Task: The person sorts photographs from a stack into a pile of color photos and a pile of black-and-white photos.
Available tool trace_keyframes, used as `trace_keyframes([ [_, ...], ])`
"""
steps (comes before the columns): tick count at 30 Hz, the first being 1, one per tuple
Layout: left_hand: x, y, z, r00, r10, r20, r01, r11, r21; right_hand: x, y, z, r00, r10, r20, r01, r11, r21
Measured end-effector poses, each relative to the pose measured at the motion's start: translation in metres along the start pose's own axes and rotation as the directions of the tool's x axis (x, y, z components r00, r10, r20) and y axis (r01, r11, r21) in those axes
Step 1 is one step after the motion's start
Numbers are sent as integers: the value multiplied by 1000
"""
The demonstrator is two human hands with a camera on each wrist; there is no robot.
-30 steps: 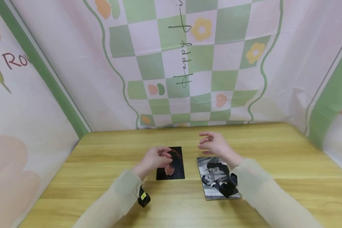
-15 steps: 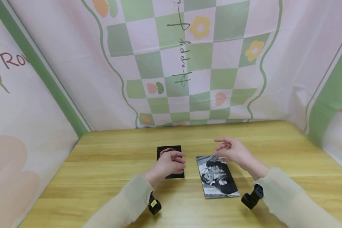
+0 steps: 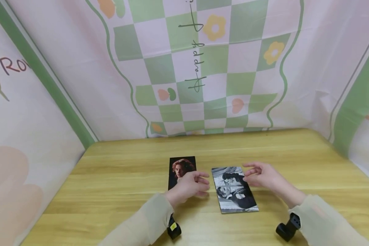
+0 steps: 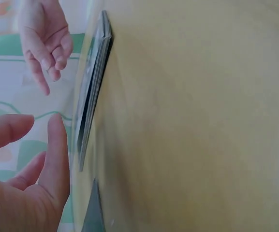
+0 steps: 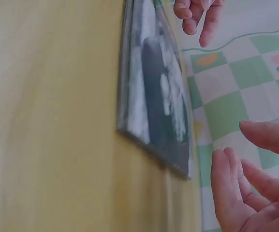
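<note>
Tabletop [image 3: 126,167] is spreading around the photo stack [image 3: 236,194]; left hand [image 3: 190,186] and right hand [image 3: 265,177] are flanking its edges, fingers apart.

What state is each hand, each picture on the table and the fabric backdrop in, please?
Left hand: holding nothing, thumb and fingers apart.
Right hand: holding nothing, thumb and fingers apart.
Black-and-white picture stack: face up on the table, edges layered.
Dark portrait picture: face up, partly hidden by the left hand in the head view.
Fabric backdrop: hanging, lightly creased.
</note>
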State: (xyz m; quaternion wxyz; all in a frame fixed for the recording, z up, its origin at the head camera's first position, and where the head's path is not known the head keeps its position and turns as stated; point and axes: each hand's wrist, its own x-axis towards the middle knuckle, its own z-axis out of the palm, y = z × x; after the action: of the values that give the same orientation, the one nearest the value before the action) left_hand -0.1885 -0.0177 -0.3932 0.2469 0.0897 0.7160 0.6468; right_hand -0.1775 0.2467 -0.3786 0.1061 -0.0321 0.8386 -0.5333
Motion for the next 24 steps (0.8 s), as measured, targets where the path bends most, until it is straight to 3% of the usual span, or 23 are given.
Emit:
trace_keyframes([
  [13,0,-8,17,1000,-20,2,20,998,-63,-4,24,-7,997,41,72,-45,998,54],
  [24,2,-10,22,999,-38,-17,36,997,-63,-6,27,-7,997,41,72,-46,997,67],
])
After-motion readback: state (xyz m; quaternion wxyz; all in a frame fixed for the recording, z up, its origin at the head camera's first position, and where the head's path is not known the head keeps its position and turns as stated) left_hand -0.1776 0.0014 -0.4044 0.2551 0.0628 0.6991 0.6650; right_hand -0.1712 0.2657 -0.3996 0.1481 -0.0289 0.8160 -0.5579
